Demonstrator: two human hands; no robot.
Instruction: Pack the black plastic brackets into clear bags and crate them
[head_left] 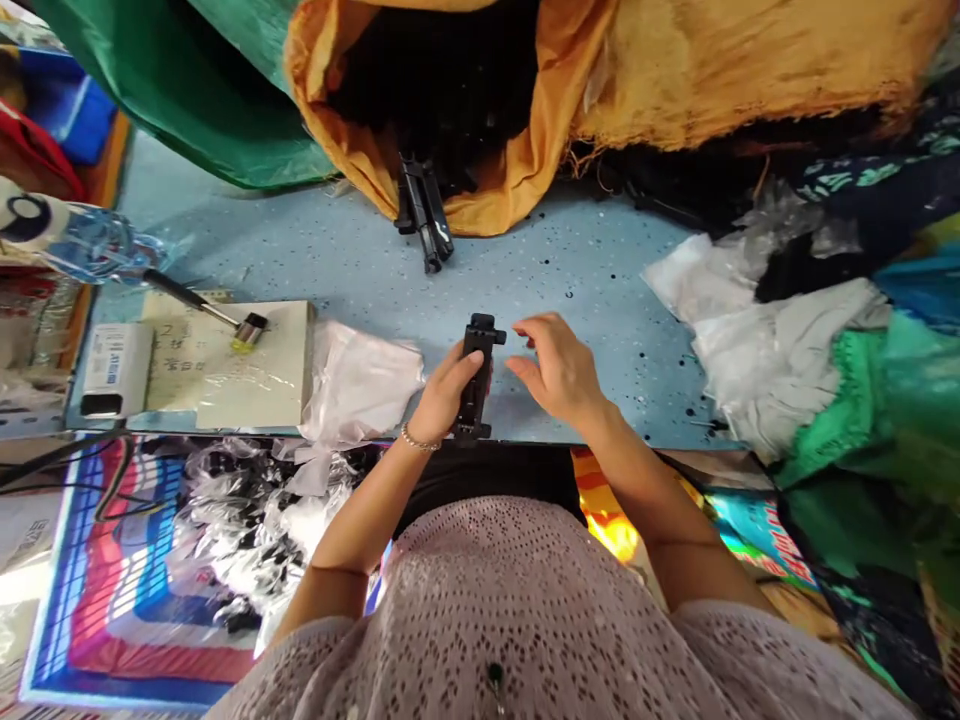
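A long black plastic part [474, 385] is held upright over the table's front edge by my left hand [448, 392], whose thumb lies on its face. Just right of the part, my right hand [556, 368] is raised with thumb and index finger apart, not touching it. Between those fingertips no object can be made out. More black parts [426, 215] stick out of the mouth of an orange sack [517, 190] at the back of the blue speckled table [592, 290].
Left on the table are clear plastic bags [367, 380], cardboard [255, 385], a hammer-like tool [202, 303] and a white box [116, 368]. White bags [780, 350] lie right. A blue basket [150, 690] with wrapped parts stands below left. A green sack [202, 110] is behind.
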